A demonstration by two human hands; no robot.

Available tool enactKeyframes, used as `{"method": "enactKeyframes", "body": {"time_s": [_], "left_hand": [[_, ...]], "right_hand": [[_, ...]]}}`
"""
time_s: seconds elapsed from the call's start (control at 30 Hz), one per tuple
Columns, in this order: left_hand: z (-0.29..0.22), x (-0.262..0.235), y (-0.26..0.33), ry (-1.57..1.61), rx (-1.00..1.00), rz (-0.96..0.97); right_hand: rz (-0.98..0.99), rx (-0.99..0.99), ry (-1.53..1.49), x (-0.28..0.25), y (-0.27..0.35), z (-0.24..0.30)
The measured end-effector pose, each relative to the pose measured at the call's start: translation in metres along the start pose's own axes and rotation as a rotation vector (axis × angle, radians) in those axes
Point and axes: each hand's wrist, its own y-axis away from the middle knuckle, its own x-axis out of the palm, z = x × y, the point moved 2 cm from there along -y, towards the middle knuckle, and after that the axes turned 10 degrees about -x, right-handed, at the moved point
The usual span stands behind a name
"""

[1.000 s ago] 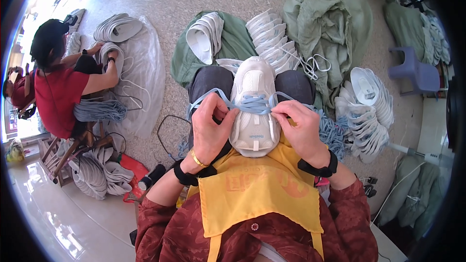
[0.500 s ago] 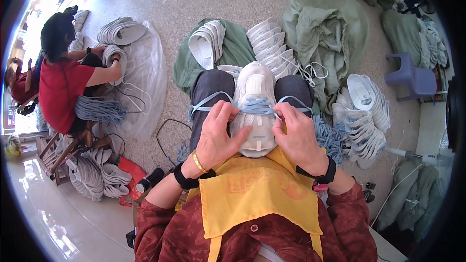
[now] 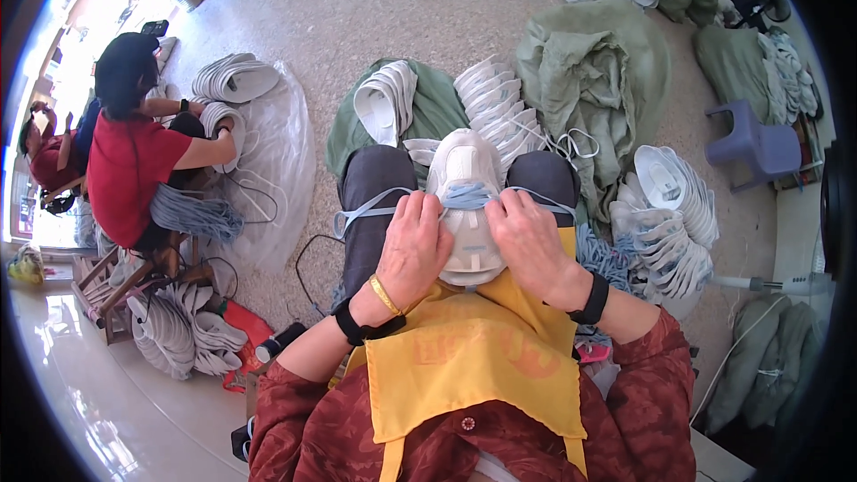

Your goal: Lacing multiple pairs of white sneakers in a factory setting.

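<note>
A white shoe upper [image 3: 471, 250] lies on my lap between my knees, its toe end pointing toward me. Rows of light blue shoelace [image 3: 468, 195] cross its middle, and loose lace ends trail over both thighs. My left hand [image 3: 412, 245] is closed at the upper's left edge beside the lacing, fingers curled over it. On the opposite edge, my right hand [image 3: 528, 236] grips the upper the same way. The fingertips are partly hidden, so I cannot tell whether they also pinch the lace.
Stacks of white uppers [image 3: 493, 103] and green cloth [image 3: 594, 62] lie ahead. To the right are more uppers [image 3: 665, 214], blue laces [image 3: 596, 254] and a purple stool [image 3: 752, 143]. A co-worker in a red top [image 3: 134, 170] sits left, handling uppers beside plastic sheeting [image 3: 277, 161].
My fingers have curled in closer along both edges of the upper, and my left thumb has drawn back toward the fingers. The whole view has shifted slightly.
</note>
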Motion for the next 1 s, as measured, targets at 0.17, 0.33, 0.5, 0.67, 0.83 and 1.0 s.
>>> {"method": "enactKeyframes", "body": {"time_s": [0.17, 0.33, 0.5, 0.67, 0.83, 1.0], "left_hand": [[0.001, 0.000, 0.000, 0.026, -0.029, 0.012], [0.001, -0.003, -0.003, 0.103, -0.096, 0.013], [0.000, -0.010, -0.002, 0.095, -0.154, -0.005], [0.005, -0.003, -0.002, 0.083, -0.125, 0.003], [0.005, -0.002, -0.001, 0.075, -0.090, 0.008], [0.006, -0.003, -0.002, 0.118, -0.114, -0.003]], "right_hand": [[-0.095, -0.077, 0.087, 0.001, -0.008, -0.005], [-0.151, -0.077, -0.141, -0.001, -0.007, -0.011], [-0.183, 0.100, -0.773, -0.028, -0.011, 0.012], [-0.163, 0.137, -0.728, 0.000, -0.023, 0.006], [-0.160, 0.098, -0.484, 0.016, -0.038, 0.010], [-0.115, 0.072, -0.354, 0.025, -0.042, 0.014]]}}
